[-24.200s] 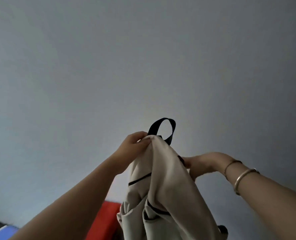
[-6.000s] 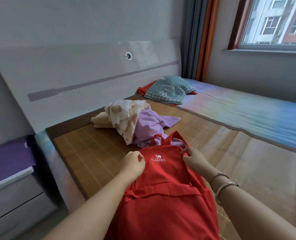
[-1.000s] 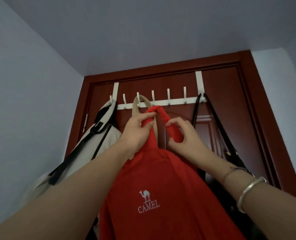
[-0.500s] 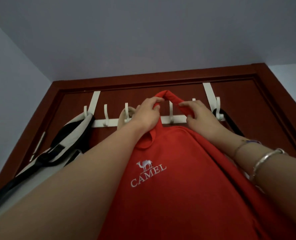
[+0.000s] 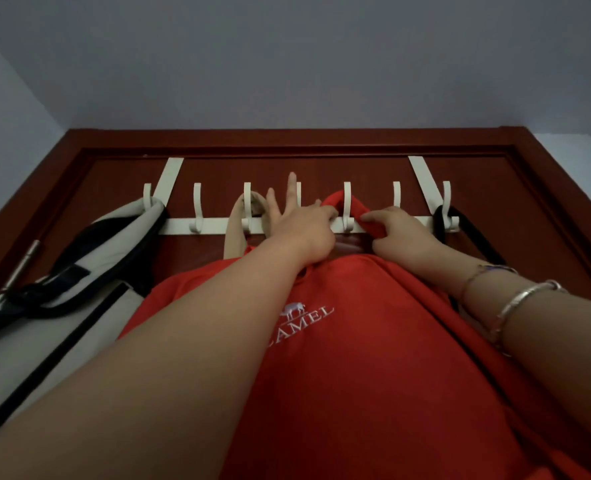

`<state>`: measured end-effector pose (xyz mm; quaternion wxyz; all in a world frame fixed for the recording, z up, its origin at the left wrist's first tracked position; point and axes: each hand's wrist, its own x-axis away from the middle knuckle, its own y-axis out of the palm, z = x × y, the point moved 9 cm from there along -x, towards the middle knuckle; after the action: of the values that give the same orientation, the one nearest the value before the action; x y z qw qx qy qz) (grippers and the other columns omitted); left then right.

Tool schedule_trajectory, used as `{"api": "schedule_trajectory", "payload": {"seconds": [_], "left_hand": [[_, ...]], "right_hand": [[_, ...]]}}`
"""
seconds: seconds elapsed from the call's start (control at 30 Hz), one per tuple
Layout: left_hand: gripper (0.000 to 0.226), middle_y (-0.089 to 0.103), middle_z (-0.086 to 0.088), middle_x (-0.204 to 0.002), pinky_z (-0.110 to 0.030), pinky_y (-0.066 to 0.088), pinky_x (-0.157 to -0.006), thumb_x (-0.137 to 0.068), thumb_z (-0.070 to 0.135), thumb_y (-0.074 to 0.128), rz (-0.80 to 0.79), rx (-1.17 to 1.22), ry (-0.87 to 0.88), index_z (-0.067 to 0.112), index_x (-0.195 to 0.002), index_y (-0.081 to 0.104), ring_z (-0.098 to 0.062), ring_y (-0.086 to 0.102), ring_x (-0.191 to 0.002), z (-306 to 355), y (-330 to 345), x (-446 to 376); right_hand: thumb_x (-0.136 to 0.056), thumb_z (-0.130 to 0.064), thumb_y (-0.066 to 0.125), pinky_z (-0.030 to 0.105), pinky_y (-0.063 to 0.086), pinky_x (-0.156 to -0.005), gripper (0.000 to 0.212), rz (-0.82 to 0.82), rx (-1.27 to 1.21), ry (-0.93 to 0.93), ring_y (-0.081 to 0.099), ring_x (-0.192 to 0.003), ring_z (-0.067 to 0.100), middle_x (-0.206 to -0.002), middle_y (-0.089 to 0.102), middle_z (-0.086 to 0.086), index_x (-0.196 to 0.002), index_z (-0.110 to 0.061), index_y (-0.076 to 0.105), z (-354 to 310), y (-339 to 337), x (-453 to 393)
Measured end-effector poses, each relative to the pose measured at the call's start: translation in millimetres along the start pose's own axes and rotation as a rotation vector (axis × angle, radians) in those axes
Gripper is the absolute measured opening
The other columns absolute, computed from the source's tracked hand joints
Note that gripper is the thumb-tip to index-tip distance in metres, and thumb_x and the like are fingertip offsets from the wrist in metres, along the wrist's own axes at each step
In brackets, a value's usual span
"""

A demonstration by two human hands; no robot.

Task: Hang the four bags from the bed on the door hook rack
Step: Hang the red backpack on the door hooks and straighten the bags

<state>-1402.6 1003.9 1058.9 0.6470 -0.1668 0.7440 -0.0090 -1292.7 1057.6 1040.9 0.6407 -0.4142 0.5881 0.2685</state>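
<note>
A red backpack (image 5: 373,358) with a white CAMEL logo fills the lower middle of the head view. Its red top loop (image 5: 337,201) lies around the fifth hook of the white door hook rack (image 5: 204,225). My left hand (image 5: 304,230) pinches the loop's left side, with two fingers spread upward. My right hand (image 5: 398,233) grips the loop's right side just below the rack bar. A beige and black bag (image 5: 90,258) hangs from the first hook. A tan strap (image 5: 238,216) loops over the third hook. A black strap (image 5: 460,226) hangs from the last hook.
The rack sits over the top of a dark red door (image 5: 495,188) in a matching frame. The second, fourth and sixth hooks carry nothing. A metal door closer (image 5: 20,268) shows at the left edge. Grey wall and ceiling lie above.
Both hands have lowered the red loop from above the rack down around a hook. My left fingers have spread apart. The view has come closer to the rack.
</note>
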Motion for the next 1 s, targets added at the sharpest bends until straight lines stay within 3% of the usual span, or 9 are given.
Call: {"api": "schedule_trajectory", "payload": {"seconds": [0.17, 0.33, 0.43, 0.57, 0.67, 0.73, 0.8, 0.9, 1.0], "left_hand": [[0.05, 0.022, -0.002, -0.159, -0.058, -0.017, -0.111, -0.094, 0.024, 0.031, -0.049, 0.059, 0.015, 0.038, -0.142, 0.033, -0.028, -0.018, -0.147, 3.8, -1.2, 41.6], [0.045, 0.028, -0.005, -0.157, -0.054, -0.009, -0.115, -0.096, 0.028, 0.03, -0.063, 0.156, -0.071, 0.031, -0.141, 0.035, -0.027, 0.0, -0.149, 7.5, -14.2, 79.6], [0.045, 0.023, 0.0, -0.159, -0.054, -0.005, -0.116, -0.094, 0.044, 0.033, -0.078, 0.207, -0.111, 0.038, -0.139, 0.038, -0.027, 0.003, -0.149, 27.5, -15.6, 103.2], [0.058, 0.015, 0.008, -0.161, -0.055, -0.006, -0.114, -0.082, 0.067, 0.039, -0.141, 0.322, -0.086, 0.047, -0.137, 0.037, -0.026, 0.001, -0.149, 90.9, -15.5, 136.2], [0.066, 0.007, 0.012, -0.161, -0.061, -0.011, -0.111, -0.07, 0.077, 0.044, -0.189, 0.273, 0.01, 0.049, -0.13, 0.044, -0.025, -0.007, -0.148, 133.8, -13.8, 164.1], [0.058, 0.004, 0.013, -0.161, -0.068, -0.011, -0.107, -0.07, 0.07, 0.053, -0.31, 0.188, 0.051, 0.045, -0.122, 0.054, -0.026, -0.016, -0.147, 153.9, -6.2, 182.9], [0.04, 0.006, 0.011, -0.161, -0.073, -0.009, -0.104, -0.072, 0.047, 0.064, -0.417, 0.158, 0.024, 0.041, -0.112, 0.059, -0.027, -0.02, -0.146, 158.4, -1.6, 196.0], [0.046, 0.008, 0.012, -0.16, -0.076, -0.007, -0.102, -0.073, 0.012, 0.063, -0.547, 0.105, -0.035, 0.041, -0.109, 0.06, -0.028, -0.023, -0.145, 149.3, 1.3, 207.6], [0.059, 0.004, 0.015, -0.16, -0.078, -0.007, -0.1, -0.075, 0.001, 0.055, -0.637, -0.038, -0.033, 0.044, -0.117, 0.057, -0.028, -0.026, -0.144, 136.0, 1.2, 220.4]], "right_hand": [[-0.079, 0.001, 0.05, 0.029, 0.033, -0.105, 0.058, -0.015, -0.086, -0.031, 0.044, -0.13, 0.029, -0.14, 0.048, 0.017, -0.135, -0.011, 0.046, -9.7, 0.9, 23.9], [-0.086, -0.008, 0.045, 0.029, 0.035, -0.1, 0.047, -0.006, -0.27, 0.127, 0.049, -0.125, 0.029, -0.135, 0.054, 0.015, -0.133, -0.014, 0.047, 2.1, -9.1, 60.5], [-0.089, -0.008, 0.043, 0.031, 0.036, -0.102, 0.04, -0.018, -0.381, 0.191, 0.051, -0.122, 0.028, -0.132, 0.056, 0.016, -0.129, -0.008, 0.046, 17.2, -10.1, 98.6], [-0.085, -0.002, 0.045, 0.026, 0.038, -0.089, 0.031, 0.018, -0.44, 0.271, 0.056, -0.111, 0.028, -0.117, 0.062, 0.014, -0.115, -0.007, 0.05, 50.9, -31.1, 157.1], [-0.082, -0.008, 0.056, 0.04, 0.045, -0.093, 0.028, -0.025, -0.357, 0.36, 0.058, -0.107, 0.034, -0.112, 0.061, 0.019, -0.109, -0.005, 0.05, 81.7, -36.4, 188.8], [-0.083, -0.008, 0.056, 0.038, 0.049, -0.083, 0.024, -0.23, -0.399, 0.488, 0.06, -0.096, 0.032, -0.105, 0.063, 0.019, -0.106, -0.004, 0.053, 99.4, -23.8, 213.7], [-0.084, -0.006, 0.057, 0.031, 0.048, -0.068, 0.026, -0.436, -0.471, 0.545, 0.06, -0.079, 0.025, -0.099, 0.064, 0.016, -0.109, -0.002, 0.055, 101.0, -8.0, 235.7], [-0.086, -0.021, 0.058, 0.034, 0.048, -0.078, 0.039, -0.49, -0.392, 0.483, 0.061, -0.094, 0.028, -0.111, 0.062, 0.014, -0.122, -0.01, 0.048, 93.0, -1.6, 244.9], [-0.083, -0.034, 0.06, 0.031, 0.045, -0.077, 0.057, -0.609, -0.202, 0.416, 0.06, -0.102, 0.03, -0.114, 0.06, 0.014, -0.128, -0.012, 0.033, 83.6, 13.3, 256.3]]}}
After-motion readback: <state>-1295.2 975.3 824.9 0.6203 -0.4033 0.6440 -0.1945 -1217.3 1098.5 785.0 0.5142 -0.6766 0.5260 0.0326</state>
